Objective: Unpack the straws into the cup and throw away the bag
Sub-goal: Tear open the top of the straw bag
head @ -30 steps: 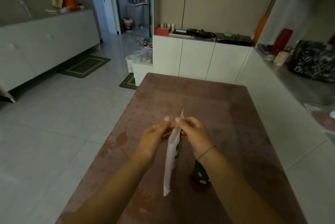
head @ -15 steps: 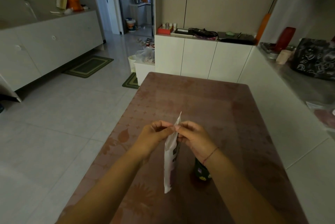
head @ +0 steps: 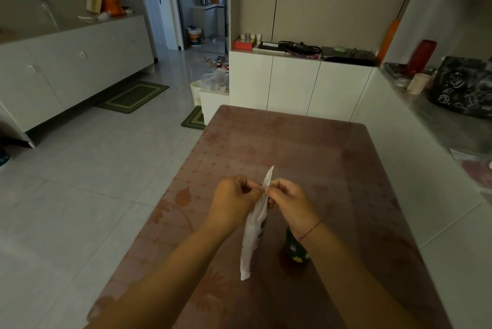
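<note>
A long white bag of straws with dark print hangs upright above the table. My left hand and my right hand both pinch its top edge from either side, fingertips nearly touching. The bag's upper tip pokes up between them. A dark green cup with small coloured pictures stands on the table under my right wrist, mostly hidden by it. The straws inside the bag are not visible.
The brown patterned table stretches ahead. A white bin lined with a plastic bag stands on the floor past the table's far left corner. White cabinets are beyond, and a steel counter runs along the right.
Both hands have dropped slightly and drawn closer on the bag's top edge. The bag hangs in much the same place.
</note>
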`<action>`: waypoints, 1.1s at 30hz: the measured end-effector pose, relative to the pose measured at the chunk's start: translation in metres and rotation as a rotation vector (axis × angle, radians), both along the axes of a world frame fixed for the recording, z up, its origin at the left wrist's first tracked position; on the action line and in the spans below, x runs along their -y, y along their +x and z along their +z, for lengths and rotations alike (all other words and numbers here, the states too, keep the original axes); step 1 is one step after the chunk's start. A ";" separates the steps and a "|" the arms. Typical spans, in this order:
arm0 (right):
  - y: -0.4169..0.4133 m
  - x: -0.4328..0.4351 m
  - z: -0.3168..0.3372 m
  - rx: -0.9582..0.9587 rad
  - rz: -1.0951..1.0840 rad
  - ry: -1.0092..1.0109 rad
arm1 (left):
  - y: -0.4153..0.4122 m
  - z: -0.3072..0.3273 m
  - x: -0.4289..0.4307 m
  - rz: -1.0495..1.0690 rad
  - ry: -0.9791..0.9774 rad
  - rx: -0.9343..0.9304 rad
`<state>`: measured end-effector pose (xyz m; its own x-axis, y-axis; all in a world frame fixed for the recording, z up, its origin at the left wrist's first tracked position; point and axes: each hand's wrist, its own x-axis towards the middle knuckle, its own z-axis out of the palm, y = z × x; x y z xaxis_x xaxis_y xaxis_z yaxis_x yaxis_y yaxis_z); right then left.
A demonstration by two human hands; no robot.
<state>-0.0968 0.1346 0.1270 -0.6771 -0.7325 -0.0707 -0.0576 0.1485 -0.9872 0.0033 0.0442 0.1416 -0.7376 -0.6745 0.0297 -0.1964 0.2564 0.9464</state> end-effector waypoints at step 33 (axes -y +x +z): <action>-0.015 -0.010 0.024 0.124 -0.142 0.103 | -0.018 0.013 -0.002 0.119 -0.348 -0.032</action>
<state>-0.1123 0.1447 0.1509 -0.7542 -0.6153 -0.2293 0.0919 0.2469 -0.9647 -0.0147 0.0457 0.1543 -0.6497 -0.7009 0.2942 -0.2161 0.5414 0.8125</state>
